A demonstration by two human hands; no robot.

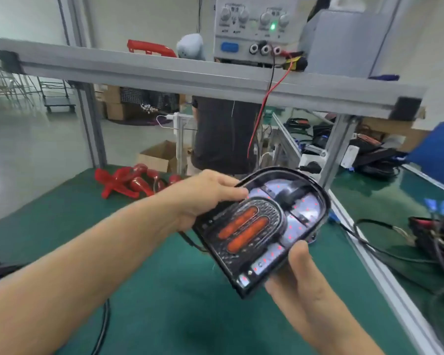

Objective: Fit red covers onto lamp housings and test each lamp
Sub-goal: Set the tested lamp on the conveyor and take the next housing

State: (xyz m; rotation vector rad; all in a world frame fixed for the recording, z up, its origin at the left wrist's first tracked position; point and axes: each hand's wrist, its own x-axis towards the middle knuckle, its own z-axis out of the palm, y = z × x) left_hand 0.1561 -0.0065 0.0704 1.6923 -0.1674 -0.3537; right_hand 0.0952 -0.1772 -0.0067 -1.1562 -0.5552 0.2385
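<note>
While the lamp housing (pixel 263 228) is held up off the green mat (pixel 149 290), it's gripped from both ends, so the face can be looked at straight on; the left hand (pixel 203 198) is curled over the upper left edge with fingers laid across the top, and the right hand (pixel 296 272) is wrapped under the lower corner with the thumb pressed on the rim. Tilted like that, the two orange strips and the little red dots scattered over the reflector are easy to see, which looks like the lamp being lit for its test; a black lead (pixel 190 242) hangs off the housing's left side, though where it runs can't be made out. No red cover seems to be fitted on this one yet, so it's probably being checked bare first, just a guess. The red covers (pixel 128 181) are piled at the far left of the mat, well apart from the hands, presumably kept within reach for the next fit; another red cover (pixel 151 48) is left up on the aluminium shelf (pixel 164 70). The power supply (pixel 256 29) is parked up there too with its green light on, red and black wires (pixel 264 98) dropped down from it toward the bench.
</note>
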